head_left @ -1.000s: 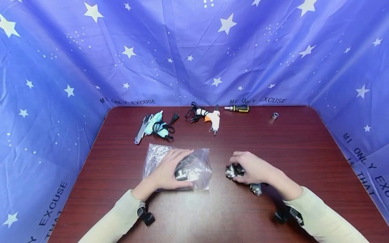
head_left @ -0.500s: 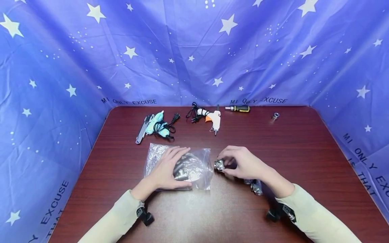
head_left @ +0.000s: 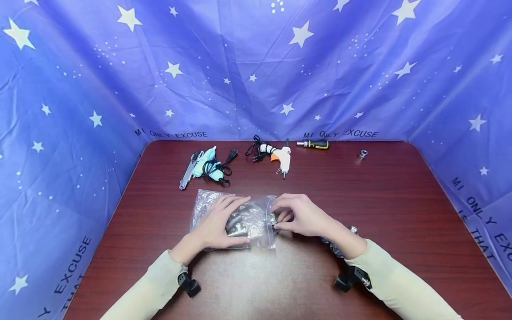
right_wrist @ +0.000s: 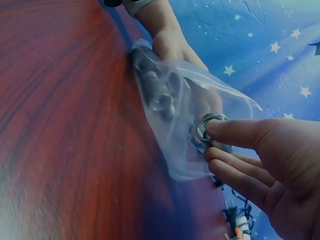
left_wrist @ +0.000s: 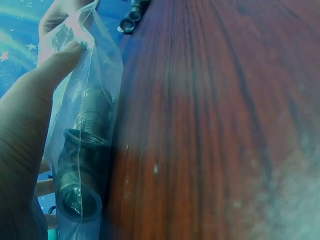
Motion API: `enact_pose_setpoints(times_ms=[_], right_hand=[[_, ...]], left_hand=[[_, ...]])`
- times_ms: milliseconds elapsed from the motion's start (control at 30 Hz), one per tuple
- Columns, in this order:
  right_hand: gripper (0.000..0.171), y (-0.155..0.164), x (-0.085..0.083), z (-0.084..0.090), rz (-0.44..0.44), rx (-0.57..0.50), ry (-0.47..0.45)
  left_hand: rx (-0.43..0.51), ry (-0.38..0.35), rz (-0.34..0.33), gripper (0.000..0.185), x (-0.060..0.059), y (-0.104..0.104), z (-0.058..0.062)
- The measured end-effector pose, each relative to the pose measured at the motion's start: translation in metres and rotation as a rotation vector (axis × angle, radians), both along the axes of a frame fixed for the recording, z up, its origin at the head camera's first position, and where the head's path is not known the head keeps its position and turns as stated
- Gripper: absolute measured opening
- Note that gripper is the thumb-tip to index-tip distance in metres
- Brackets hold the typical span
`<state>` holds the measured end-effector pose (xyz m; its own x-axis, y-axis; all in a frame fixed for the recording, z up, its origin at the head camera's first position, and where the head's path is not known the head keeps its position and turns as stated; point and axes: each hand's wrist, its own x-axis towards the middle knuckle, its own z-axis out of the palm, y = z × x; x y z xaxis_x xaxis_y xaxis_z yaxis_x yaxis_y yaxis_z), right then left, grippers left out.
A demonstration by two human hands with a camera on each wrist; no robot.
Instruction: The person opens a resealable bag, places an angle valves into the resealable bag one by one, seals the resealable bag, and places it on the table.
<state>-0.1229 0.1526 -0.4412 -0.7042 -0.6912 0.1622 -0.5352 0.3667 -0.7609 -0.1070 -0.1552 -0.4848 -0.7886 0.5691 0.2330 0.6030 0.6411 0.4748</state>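
A clear plastic bag (head_left: 262, 238) lies in front of me with several shiny metal pipe fittings (left_wrist: 82, 172) inside it. My left hand (head_left: 218, 224) rests over the bag, fingers stretched along its far side and thumb along the near side. My right hand (head_left: 302, 215) is at the bag's right end. Its thumb and fingers pinch a metal pipe fitting (right_wrist: 204, 129), whose threaded opening shows in the right wrist view. That fitting overlaps the bag's mouth there. In the head view the fingers partly hide it.
More fittings (head_left: 334, 246) lie beneath my right forearm. At the back of the table (head_left: 392, 186) are a light-blue glue gun (head_left: 206, 162) beside a grey box cutter (head_left: 190, 171), a white glue gun (head_left: 283, 159), a screwdriver (head_left: 316, 144) and a small metal fitting (head_left: 363, 154).
My right hand has picked a fitting up from the pile on the right and carried it left to the bag's end. My left hand has stayed nearly still on the bag.
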Motion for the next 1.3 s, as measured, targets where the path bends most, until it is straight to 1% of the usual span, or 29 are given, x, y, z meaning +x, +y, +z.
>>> enact_pose_setpoints(times_ms=[133, 233, 400, 467, 633, 700, 900, 1033, 1133, 1300], right_hand=[[0.027, -0.009, 0.001, -0.005, 0.008, 0.012, 0.017], [0.025, -0.015, 0.002, -0.008, 0.002, 0.028, 0.010], [0.026, -0.025, 0.003, -0.016, -0.007, 0.058, 0.034], [0.028, -0.029, 0.003, -0.020, -0.013, 0.075, 0.073], [0.029, -0.041, 0.003, -0.025, -0.033, 0.159, 0.222], [0.029, -0.046, 0.004, -0.026, -0.040, 0.189, 0.264], [0.030, -0.052, 0.006, -0.027, -0.060, 0.191, 0.306], [0.029, -0.051, 0.007, -0.027, -0.044, 0.161, 0.293], [0.031, -0.049, 0.008, -0.028, -0.011, 0.139, 0.245], [0.038, -0.048, 0.008, -0.027, 0.047, 0.142, 0.176]], left_hand=[[0.013, -0.007, 0.000, 0.108, 0.000, -0.001, 0.000], [0.020, -0.017, -0.003, 0.107, 0.000, -0.001, 0.000], [0.010, -0.005, -0.016, 0.107, 0.001, -0.001, 0.001], [0.009, 0.001, -0.021, 0.106, 0.001, -0.001, 0.000], [0.025, 0.006, -0.032, 0.103, 0.001, -0.002, 0.000], [0.029, 0.006, -0.033, 0.103, 0.000, -0.002, 0.000], [0.043, 0.023, -0.049, 0.101, -0.001, -0.001, -0.002], [0.058, 0.023, -0.063, 0.100, -0.003, -0.001, -0.003], [0.055, 0.010, -0.068, 0.100, -0.003, -0.001, -0.002], [0.042, -0.014, -0.066, 0.100, -0.003, 0.001, -0.001]])
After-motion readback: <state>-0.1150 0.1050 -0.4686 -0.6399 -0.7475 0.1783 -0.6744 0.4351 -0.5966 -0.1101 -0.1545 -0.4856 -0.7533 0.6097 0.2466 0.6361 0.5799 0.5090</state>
